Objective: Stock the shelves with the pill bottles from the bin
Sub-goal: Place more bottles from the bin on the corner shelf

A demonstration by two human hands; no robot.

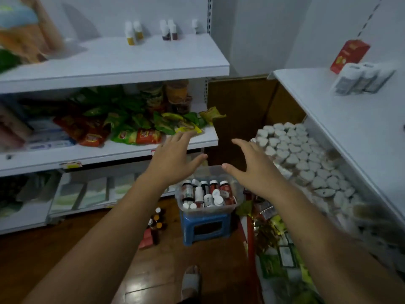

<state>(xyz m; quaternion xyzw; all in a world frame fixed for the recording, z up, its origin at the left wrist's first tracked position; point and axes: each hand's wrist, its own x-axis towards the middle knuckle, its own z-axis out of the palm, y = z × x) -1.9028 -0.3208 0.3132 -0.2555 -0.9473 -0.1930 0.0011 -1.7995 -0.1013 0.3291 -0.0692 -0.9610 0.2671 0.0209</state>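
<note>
A clear plastic bin (237, 195) stands on a small blue stool (206, 227) on the floor, with several pill bottles (207, 194) heaped in it, white-capped, some red and some dark. My left hand (173, 156) and my right hand (252, 165) are stretched out above the bin, fingers straight and spread, holding nothing. The top white shelf (135, 62) on the left carries several small bottles (151, 31) in a row near its back wall.
The middle left shelf (109, 152) holds green and red snack packets. A right-hand shelf (350, 119) carries a red box (348, 54) and a wrapped pack; white heart-shaped lids (302, 154) lie below it. Loose bottles (156, 224) stand on the wooden floor beside the stool.
</note>
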